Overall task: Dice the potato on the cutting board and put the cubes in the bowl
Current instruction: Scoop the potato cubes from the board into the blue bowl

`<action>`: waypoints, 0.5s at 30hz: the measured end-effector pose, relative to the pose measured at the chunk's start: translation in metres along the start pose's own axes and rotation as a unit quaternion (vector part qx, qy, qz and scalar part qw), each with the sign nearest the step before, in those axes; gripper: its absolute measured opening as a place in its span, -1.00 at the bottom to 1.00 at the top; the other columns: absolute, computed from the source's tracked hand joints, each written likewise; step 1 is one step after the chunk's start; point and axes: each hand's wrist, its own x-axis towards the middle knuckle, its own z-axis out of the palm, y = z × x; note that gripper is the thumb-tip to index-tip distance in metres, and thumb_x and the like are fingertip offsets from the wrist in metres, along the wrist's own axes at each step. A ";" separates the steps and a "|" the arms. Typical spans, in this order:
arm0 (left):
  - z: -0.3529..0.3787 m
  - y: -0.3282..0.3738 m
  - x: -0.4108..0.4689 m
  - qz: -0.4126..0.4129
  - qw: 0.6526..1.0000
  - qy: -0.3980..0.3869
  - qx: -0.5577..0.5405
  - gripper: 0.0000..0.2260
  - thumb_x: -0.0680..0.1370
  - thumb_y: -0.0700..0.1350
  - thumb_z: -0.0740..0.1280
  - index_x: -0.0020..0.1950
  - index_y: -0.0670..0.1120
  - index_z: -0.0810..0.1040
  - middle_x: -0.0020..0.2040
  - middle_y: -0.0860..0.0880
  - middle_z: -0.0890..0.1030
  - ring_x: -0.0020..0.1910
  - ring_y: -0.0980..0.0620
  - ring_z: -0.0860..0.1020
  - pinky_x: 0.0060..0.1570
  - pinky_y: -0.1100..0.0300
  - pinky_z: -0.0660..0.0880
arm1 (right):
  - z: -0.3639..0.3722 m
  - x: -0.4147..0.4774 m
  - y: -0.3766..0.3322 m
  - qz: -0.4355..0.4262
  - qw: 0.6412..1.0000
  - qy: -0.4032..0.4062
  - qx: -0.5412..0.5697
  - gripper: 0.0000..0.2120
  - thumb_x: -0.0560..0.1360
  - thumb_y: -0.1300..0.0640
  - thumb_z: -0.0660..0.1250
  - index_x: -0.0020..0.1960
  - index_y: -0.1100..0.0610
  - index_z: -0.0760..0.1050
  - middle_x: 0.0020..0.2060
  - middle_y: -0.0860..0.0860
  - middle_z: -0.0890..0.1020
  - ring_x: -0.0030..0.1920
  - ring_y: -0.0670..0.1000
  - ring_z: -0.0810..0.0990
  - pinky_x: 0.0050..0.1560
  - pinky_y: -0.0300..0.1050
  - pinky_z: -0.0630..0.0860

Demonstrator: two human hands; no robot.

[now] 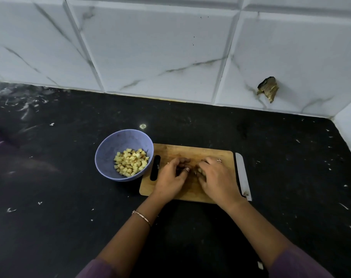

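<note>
Against marbled tiles, black speckled counter

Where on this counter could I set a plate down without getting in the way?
Open counter lies behind the cutting board up to the tiled wall, left of the bowl, and right of the knife. The middle is crowded: bowl at the board's left edge, left hand and right hand on the board, knife along its right edge.

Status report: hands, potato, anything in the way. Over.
Both curled over cubes: left hand, right hand, on cutting board. Left-side bowl part-filled. Idle knife at board's right edge, not blocking.
</note>
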 end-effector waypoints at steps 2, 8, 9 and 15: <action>-0.001 -0.001 0.001 -0.011 1.000 0.001 -0.015 -0.77 0.60 -0.20 0.33 0.24 -0.02 0.54 0.08 0.07 0.63 0.09 0.21 0.57 0.05 0.42 0.48 | -0.003 -0.001 0.006 0.017 0.999 0.014 0.034 -0.80 0.55 0.08 0.39 0.16 0.06 0.58 0.11 -0.07 0.53 0.11 -0.06 0.53 0.11 -0.22 0.47; -0.003 -0.004 0.004 -0.036 0.998 0.005 -0.048 -0.79 0.59 -0.15 0.34 0.21 0.02 0.57 0.06 0.05 0.63 0.09 0.15 0.58 0.06 0.31 0.49 | -0.012 -0.014 0.012 -0.020 0.993 -0.113 -0.037 -0.42 0.66 0.05 0.21 0.61 -0.11 0.05 0.57 -0.02 0.11 0.57 0.05 0.07 0.50 -0.03 0.20; -0.003 -0.003 0.004 -0.041 0.998 0.006 -0.054 -0.79 0.59 -0.15 0.34 0.22 0.01 0.57 0.07 0.06 0.63 0.09 0.16 0.58 0.06 0.31 0.49 | -0.011 -0.015 0.011 -0.029 0.988 -0.139 -0.061 -0.40 0.67 0.06 0.18 0.61 -0.14 -0.03 0.59 0.00 0.02 0.59 0.08 -0.03 0.52 0.02 0.15; -0.004 0.000 0.003 -0.056 0.996 0.003 -0.076 -0.80 0.59 -0.17 0.33 0.20 0.02 0.57 0.08 0.05 0.64 0.10 0.14 0.58 0.12 0.25 0.51 | -0.006 -0.016 0.003 -0.036 0.984 -0.143 -0.102 -0.26 0.60 0.24 0.30 0.62 -0.04 -0.02 0.60 0.02 0.01 0.58 0.08 -0.02 0.52 0.00 0.17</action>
